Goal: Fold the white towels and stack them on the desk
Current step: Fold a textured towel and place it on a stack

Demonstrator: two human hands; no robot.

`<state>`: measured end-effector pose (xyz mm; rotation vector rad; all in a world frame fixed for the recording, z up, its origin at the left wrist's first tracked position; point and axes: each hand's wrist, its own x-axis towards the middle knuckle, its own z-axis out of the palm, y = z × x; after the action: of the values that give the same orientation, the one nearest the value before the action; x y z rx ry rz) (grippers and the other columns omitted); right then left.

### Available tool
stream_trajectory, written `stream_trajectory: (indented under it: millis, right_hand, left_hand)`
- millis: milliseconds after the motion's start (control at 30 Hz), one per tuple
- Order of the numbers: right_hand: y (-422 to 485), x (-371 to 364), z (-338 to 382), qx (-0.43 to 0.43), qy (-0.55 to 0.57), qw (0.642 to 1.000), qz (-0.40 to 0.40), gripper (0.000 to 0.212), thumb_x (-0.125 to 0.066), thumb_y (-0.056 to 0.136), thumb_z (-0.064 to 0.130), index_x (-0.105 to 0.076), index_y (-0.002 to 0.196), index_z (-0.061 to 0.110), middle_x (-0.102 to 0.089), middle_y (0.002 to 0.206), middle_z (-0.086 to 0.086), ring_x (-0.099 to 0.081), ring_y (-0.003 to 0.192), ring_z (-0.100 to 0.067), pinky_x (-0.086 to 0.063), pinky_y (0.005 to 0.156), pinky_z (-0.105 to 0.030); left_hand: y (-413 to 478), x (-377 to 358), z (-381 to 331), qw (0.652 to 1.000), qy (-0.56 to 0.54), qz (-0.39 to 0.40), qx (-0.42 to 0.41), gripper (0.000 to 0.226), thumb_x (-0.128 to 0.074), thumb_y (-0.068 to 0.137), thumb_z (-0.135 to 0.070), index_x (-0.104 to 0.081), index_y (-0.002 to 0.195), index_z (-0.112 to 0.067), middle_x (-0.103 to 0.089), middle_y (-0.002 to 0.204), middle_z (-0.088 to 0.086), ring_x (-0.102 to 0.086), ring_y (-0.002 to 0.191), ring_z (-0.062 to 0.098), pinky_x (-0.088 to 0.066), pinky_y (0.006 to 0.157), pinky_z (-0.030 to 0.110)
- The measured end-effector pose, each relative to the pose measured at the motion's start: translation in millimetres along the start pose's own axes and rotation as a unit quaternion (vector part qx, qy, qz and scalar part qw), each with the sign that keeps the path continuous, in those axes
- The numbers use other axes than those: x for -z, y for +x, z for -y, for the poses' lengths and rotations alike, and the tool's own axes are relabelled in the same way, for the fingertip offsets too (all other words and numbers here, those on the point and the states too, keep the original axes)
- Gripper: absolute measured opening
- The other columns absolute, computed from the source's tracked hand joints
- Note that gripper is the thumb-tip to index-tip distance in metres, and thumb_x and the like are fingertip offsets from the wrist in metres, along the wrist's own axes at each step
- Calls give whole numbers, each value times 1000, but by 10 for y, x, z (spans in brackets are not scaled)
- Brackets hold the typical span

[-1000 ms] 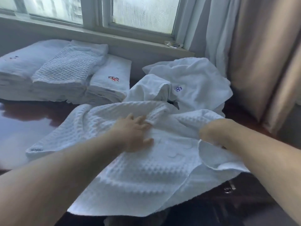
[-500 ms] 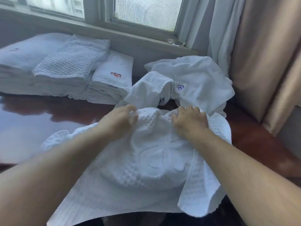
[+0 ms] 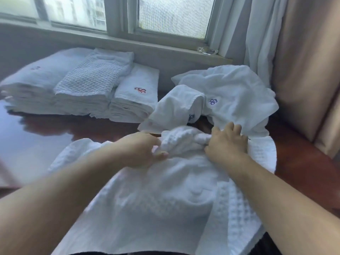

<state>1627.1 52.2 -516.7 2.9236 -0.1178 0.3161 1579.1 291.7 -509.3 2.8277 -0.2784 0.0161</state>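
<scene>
White on dark red-brown

The waffle towel [image 3: 156,208] is white with a raised grid weave. The loose towels [image 3: 230,92] are plain white with small blue emblems. One folded stack [image 3: 136,96] is white with a red emblem. The table [image 3: 36,140] is glossy reddish brown. The curtain [image 3: 303,70] is beige.

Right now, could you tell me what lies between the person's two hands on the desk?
In the head view, a bunched fold of the white waffle-weave towel fills the gap between the left hand and the right hand; both grip it.
</scene>
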Motion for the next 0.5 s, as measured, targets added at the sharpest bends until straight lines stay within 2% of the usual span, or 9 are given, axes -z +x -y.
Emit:
stream_trajectory:
  millis: [67, 100, 167, 233, 300, 367, 433, 467, 500]
  right_hand:
    - [-47, -71, 32, 54, -26, 998, -34, 35, -53, 88, 31, -50, 120, 16, -42, 127, -11, -39, 117, -32, -36, 91, -43]
    - [-61, -84, 51, 81, -9, 996, -43, 36, -52, 89, 30, -47, 121, 15, -45, 126, -10, -40, 116, -32, -36, 91, -43]
    - [-77, -91, 105, 116, 45, 992, -19, 45, -51, 90, 32, -40, 129, 13, -52, 125, -9, -45, 116, -31, -37, 91, -44]
    - [-71, -77, 158, 120, 65, 990, 14, 46, -51, 93, 36, -40, 132, 15, -55, 125, -10, -46, 117, -33, -38, 92, -45]
    - [-56, -88, 192, 124, 34, 992, 7, 32, -47, 97, 32, -47, 124, 16, -56, 124, -10, -48, 116, -33, -38, 88, -42]
    - [-26, -89, 193, 107, 25, 993, -40, 24, -47, 95, 23, -52, 117, 16, -58, 119, -9, -50, 113, -33, -34, 80, -40]
    - [-16, -45, 178, 68, 80, 987, -122, 22, -53, 91, 18, -57, 112, 14, -59, 112, -13, -51, 106, -37, -35, 78, -40]
    - [-7, -27, 176, 52, 113, 980, -158, 23, -56, 89, 16, -59, 112, 13, -59, 109, -15, -51, 104, -38, -36, 79, -42]
    - [2, -9, 184, 45, 125, 977, -169, 26, -57, 88, 14, -60, 114, 14, -58, 110, -16, -51, 104, -39, -38, 80, -42]
  left_hand:
    - [5, 75, 196, 997, -74, 5, 18, 20, -50, 102, -36, -65, 113, -31, -60, 98, -7, -60, 86, 17, -50, 77, 29]
    - [11, 115, 283, 999, -37, -5, 29, 29, -52, 101, -34, -59, 129, -33, -56, 107, -4, -61, 94, 19, -50, 83, 32]
    - [-25, 152, 388, 995, 53, 64, 57, 52, -59, 96, -41, -44, 145, -34, -51, 127, 2, -58, 111, 25, -48, 94, 36]
    - [-56, 125, 374, 988, 46, 124, 75, 40, -63, 92, -47, -57, 129, -31, -62, 119, -1, -61, 107, 23, -49, 88, 35]
    - [-55, 105, 333, 991, 59, 96, 68, 19, -62, 91, -46, -62, 92, -27, -67, 97, -3, -64, 91, 24, -45, 70, 32]
    - [-65, 193, 340, 987, 127, -66, 77, 15, -61, 93, -37, -56, 89, -23, -65, 100, 2, -65, 92, 31, -40, 67, 33]
    - [-73, 382, 379, 928, 165, -322, 88, 9, -59, 94, -19, -54, 101, -19, -59, 103, 11, -64, 90, 39, -39, 66, 39]
    - [-75, 466, 411, 898, 170, -396, 92, 14, -59, 93, -12, -53, 105, -16, -56, 102, 14, -63, 88, 40, -39, 64, 41]
    - [-71, 513, 454, 888, 168, -415, 101, 19, -60, 91, -10, -52, 109, -14, -53, 103, 15, -60, 90, 41, -42, 66, 44]
